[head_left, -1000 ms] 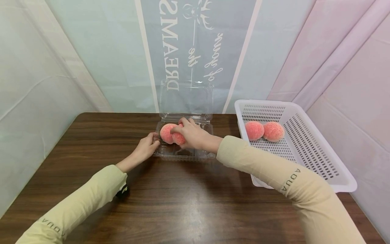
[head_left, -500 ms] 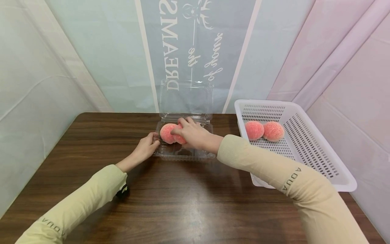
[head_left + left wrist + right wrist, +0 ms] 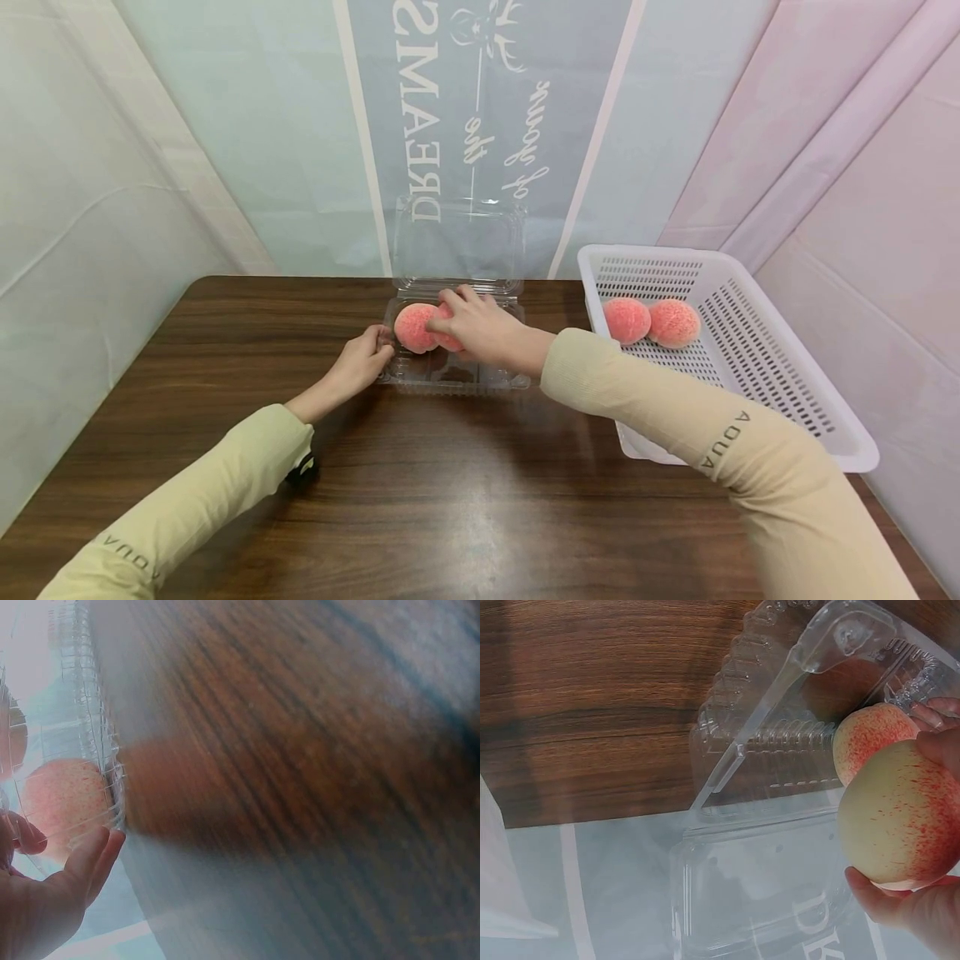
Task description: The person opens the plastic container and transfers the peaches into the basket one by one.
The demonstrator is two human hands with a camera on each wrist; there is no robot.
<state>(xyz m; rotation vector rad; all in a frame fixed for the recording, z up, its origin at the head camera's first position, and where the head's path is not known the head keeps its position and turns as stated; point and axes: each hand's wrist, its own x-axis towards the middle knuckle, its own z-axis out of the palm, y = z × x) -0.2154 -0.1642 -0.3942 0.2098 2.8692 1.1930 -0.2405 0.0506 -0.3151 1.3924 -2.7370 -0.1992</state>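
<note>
A clear hinged plastic box [image 3: 480,375] lies with its lid [image 3: 459,242] raised at the back. One pink peach [image 3: 415,328] sits in its left part. My right hand [image 3: 483,332] grips a second peach [image 3: 900,817] just right of the first; the right wrist view shows fingers and thumb around it, over the box. My left hand [image 3: 358,363] pinches the box's left edge, and in the left wrist view its fingers [image 3: 94,859] lie at the clear wall beside a peach [image 3: 67,799].
A white perforated basket [image 3: 813,367] stands at the right, holding two peaches [image 3: 627,321] [image 3: 675,323] side by side at its left end. The wooden table [image 3: 420,500] runs back to a printed cloth [image 3: 300,150]. My right forearm crosses the basket's near left edge.
My right hand and its peach have shifted slightly to the right and a little up in the head view. The left hand stays at the box's left edge.
</note>
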